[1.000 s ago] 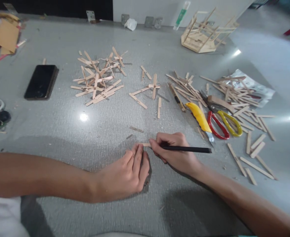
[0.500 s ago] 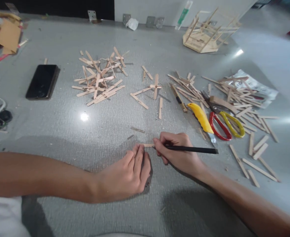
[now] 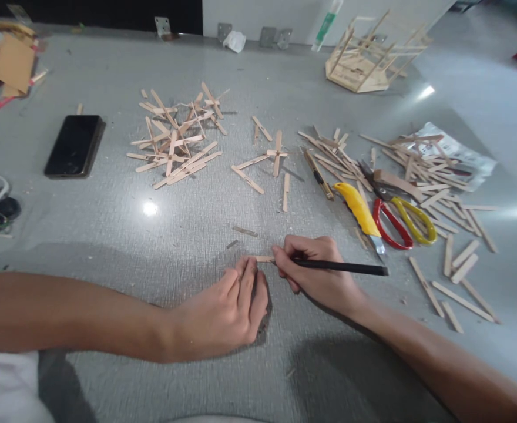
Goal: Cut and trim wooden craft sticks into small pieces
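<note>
My left hand [image 3: 230,308] rests on the table with its fingers bunched together, pinning a small wooden craft stick [image 3: 265,259]. Only a short pale length of that stick shows; the rest lies under my fingertips. My right hand [image 3: 314,264] is closed around a black pencil [image 3: 342,267], its shaft slanting out to the right. The pencil's tip is at the stick's right end, partly hidden by my fingers. Two thin dark slivers, one of them a longer strip [image 3: 245,231], lie just beyond my left fingertips.
Crossed stick pieces [image 3: 174,147] are heaped beyond my left hand. To the right lie a yellow-handled knife [image 3: 358,208], scissors [image 3: 402,223], a box cutter [image 3: 318,174] and loose sticks [image 3: 443,205]. A stick frame [image 3: 364,64] stands at the back, a phone [image 3: 74,147] at left.
</note>
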Tool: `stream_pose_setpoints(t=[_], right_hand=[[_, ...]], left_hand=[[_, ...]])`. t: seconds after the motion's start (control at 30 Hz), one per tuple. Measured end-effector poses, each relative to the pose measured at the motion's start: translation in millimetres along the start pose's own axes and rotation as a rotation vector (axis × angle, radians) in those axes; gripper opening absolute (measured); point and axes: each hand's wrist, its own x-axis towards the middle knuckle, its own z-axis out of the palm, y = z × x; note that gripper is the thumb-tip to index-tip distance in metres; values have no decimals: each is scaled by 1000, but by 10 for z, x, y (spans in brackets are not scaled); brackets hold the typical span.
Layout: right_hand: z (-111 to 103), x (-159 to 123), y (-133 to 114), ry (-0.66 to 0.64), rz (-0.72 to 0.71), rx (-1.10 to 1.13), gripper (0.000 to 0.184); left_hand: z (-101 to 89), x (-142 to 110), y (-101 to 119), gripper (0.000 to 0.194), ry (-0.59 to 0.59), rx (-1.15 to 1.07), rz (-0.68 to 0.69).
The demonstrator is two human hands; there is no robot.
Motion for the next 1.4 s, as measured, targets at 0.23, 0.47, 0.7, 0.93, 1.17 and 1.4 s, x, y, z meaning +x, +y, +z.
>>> stream_pose_setpoints(t=[0.23, 0.47, 0.7, 0.93, 1.17, 1.4], right_hand=[[-15, 15, -24, -19, 13, 19, 45], [-142, 83, -34, 171, 127, 386, 47], [-184, 98, -12, 274, 136, 339, 44], [-187, 132, 30, 293, 129, 343, 43], [-172, 138, 43, 282, 104, 309, 43], [-177, 137, 14, 259, 99, 276, 47]], left_hand=[[-1, 1, 2, 44, 12, -20, -16], [-71, -9, -14, 36, 117, 42, -30], [-98, -13, -25, 24, 241, 47, -8], [-259, -55, -33, 14, 342, 40, 81], [-140, 0, -93, 21, -1, -208, -212], [20, 32, -206, 32, -168, -304, -146]])
